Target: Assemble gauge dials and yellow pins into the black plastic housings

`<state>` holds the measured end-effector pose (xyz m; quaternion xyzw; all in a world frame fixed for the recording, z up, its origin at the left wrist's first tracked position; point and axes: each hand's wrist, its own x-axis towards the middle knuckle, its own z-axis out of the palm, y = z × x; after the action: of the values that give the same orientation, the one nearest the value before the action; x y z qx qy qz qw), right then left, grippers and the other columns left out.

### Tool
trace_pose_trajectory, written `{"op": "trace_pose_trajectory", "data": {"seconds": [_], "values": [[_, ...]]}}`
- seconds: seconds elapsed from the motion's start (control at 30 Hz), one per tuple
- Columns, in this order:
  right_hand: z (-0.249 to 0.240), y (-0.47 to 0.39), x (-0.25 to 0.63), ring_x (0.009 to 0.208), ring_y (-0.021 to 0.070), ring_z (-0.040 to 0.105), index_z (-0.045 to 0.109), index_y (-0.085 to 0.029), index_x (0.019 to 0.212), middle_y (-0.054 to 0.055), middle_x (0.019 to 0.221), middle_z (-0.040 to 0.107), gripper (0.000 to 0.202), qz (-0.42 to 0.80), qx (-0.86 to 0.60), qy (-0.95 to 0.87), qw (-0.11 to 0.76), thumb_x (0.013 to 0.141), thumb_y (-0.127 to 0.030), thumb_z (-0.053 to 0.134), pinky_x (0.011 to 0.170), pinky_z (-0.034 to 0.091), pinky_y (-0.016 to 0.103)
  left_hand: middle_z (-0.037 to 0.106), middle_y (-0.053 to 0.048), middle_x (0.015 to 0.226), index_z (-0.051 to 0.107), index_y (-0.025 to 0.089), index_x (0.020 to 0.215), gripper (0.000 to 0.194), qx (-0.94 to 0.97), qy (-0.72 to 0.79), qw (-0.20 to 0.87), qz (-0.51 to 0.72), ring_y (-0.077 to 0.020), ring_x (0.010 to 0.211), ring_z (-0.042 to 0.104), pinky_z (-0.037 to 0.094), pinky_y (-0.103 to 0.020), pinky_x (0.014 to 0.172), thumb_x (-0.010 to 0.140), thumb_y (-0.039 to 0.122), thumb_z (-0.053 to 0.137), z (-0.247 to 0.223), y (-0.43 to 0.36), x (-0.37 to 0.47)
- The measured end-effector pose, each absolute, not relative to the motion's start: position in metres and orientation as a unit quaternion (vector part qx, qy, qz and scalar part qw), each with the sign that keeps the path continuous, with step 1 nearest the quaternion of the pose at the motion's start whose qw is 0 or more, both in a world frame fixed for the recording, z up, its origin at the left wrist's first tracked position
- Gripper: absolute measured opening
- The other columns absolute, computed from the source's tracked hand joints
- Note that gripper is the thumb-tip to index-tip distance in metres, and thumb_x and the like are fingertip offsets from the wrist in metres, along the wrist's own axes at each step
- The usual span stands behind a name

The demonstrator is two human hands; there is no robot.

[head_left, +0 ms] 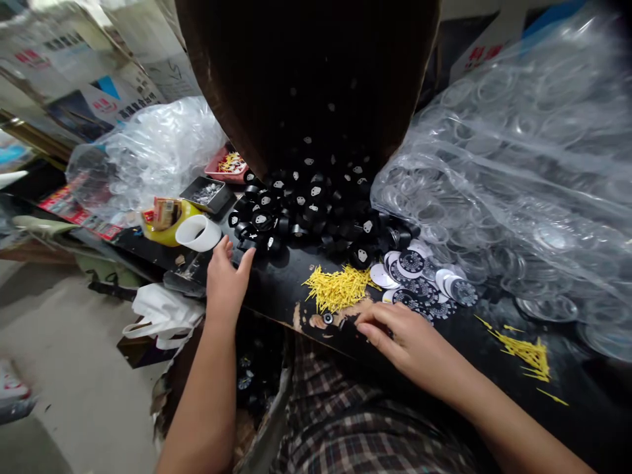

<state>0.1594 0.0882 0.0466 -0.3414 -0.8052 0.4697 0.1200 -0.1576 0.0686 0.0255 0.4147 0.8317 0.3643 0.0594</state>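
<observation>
My left hand (228, 280) reaches over the black table with thumb and fingers apart, next to the pile of round black parts (306, 210). Nothing shows between its fingers. Near the table's front edge, my right hand (397, 332) has thumb and forefinger close together by a small dark piece; what they hold is too small to make out. A small round part with a dark centre (328, 318) lies left of that hand. Behind it sit a heap of yellow pointers (338, 288) and a spread of printed dial discs (419, 280).
A clear bag of transparent covers (523, 171) fills the right side, with more yellow pointers (528, 354) before it. Left stand a white ring (198, 234), a yellow container (170, 230), a grey tray (208, 195) and a pink tray (230, 166). An open carton (197, 72) rises behind.
</observation>
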Motion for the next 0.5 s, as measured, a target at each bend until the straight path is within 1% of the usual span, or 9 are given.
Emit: {"op": "trace_pose_trajectory", "data": {"seconds": [0.07,0.17,0.23,0.3,0.33,0.37,0.4,0.43,0.5], "values": [[0.044,0.086,0.162,0.088,0.0165,0.057,0.059,-0.022,0.089,-0.002,0.096,0.066,0.018,0.471,-0.348,-0.804,0.105,0.096,-0.03,0.045,0.08,0.036,0.033,0.056,-0.023,0.125,0.048,0.009,0.13,0.066,0.421,0.837,0.048,0.346,-0.0363,0.117,0.052,0.034,-0.053,0.103,0.075,0.035,0.071,0.021,0.083,-0.167],[0.043,0.083,0.163,0.086,0.0169,0.057,0.06,-0.022,0.089,-0.001,0.093,0.066,0.016,0.474,-0.353,-0.801,0.094,0.095,-0.028,0.046,0.08,0.036,0.034,0.057,-0.022,0.122,0.052,0.009,0.125,0.059,0.419,0.836,0.031,0.353,-0.0376,0.118,0.05,0.032,-0.055,0.104,0.073,0.029,0.072,0.019,0.084,-0.167],[0.043,0.083,0.161,0.087,0.0166,0.057,0.061,-0.021,0.088,-0.001,0.093,0.065,0.016,0.49,-0.346,-0.794,0.105,0.095,-0.028,0.047,0.08,0.037,0.033,0.052,-0.02,0.127,0.048,0.011,0.129,0.059,0.41,0.831,0.015,0.376,-0.0345,0.121,0.048,0.033,-0.051,0.105,0.076,0.03,0.069,0.023,0.074,-0.153],[0.043,0.085,0.155,0.088,0.0158,0.057,0.062,-0.022,0.092,0.001,0.094,0.065,0.017,0.531,-0.345,-0.764,0.126,0.094,-0.031,0.048,0.08,0.039,0.031,0.048,-0.017,0.133,0.04,0.016,0.135,0.06,0.412,0.805,0.034,0.426,-0.0283,0.124,0.047,0.037,-0.043,0.104,0.082,0.033,0.063,0.028,0.058,-0.125],[0.043,0.087,0.152,0.086,0.0151,0.057,0.062,-0.022,0.098,0.001,0.094,0.064,0.019,0.563,-0.349,-0.737,0.135,0.095,-0.035,0.048,0.078,0.04,0.03,0.049,-0.014,0.133,0.037,0.02,0.137,0.058,0.423,0.784,0.061,0.451,-0.0244,0.123,0.049,0.04,-0.037,0.103,0.086,0.034,0.06,0.03,0.049,-0.106],[0.043,0.088,0.15,0.082,0.0141,0.057,0.061,-0.022,0.103,0.001,0.091,0.063,0.024,0.6,-0.35,-0.706,0.141,0.095,-0.039,0.047,0.075,0.041,0.028,0.049,-0.012,0.134,0.039,0.022,0.136,0.057,0.434,0.724,0.142,0.517,-0.0239,0.124,0.048,0.04,-0.036,0.103,0.085,0.031,0.062,0.03,0.04,-0.085],[0.042,0.091,0.147,0.077,0.013,0.056,0.06,-0.021,0.105,0.001,0.086,0.063,0.029,0.635,-0.351,-0.672,0.146,0.095,-0.043,0.046,0.071,0.041,0.027,0.05,-0.01,0.132,0.042,0.025,0.134,0.058,0.442,0.672,0.218,0.553,-0.0244,0.123,0.049,0.042,-0.035,0.101,0.082,0.028,0.066,0.03,0.031,-0.063],[0.042,0.093,0.146,0.07,0.0117,0.054,0.059,-0.019,0.103,0.001,0.08,0.061,0.033,0.666,-0.351,-0.64,0.15,0.094,-0.047,0.044,0.067,0.041,0.025,0.05,-0.009,0.131,0.043,0.028,0.133,0.059,0.451,0.633,0.287,0.56,-0.0249,0.122,0.05,0.045,-0.036,0.099,0.08,0.025,0.068,0.029,0.023,-0.043],[0.041,0.097,0.147,0.062,0.0097,0.05,0.057,-0.016,0.092,-0.001,0.071,0.056,0.035,0.703,-0.355,-0.594,0.162,0.093,-0.049,0.045,0.06,0.039,0.023,0.051,-0.007,0.129,0.049,0.03,0.13,0.056,0.447,0.605,0.363,0.549,-0.0254,0.122,0.05,0.044,-0.037,0.099,0.078,0.021,0.07,0.026,0.011,-0.012]]}}
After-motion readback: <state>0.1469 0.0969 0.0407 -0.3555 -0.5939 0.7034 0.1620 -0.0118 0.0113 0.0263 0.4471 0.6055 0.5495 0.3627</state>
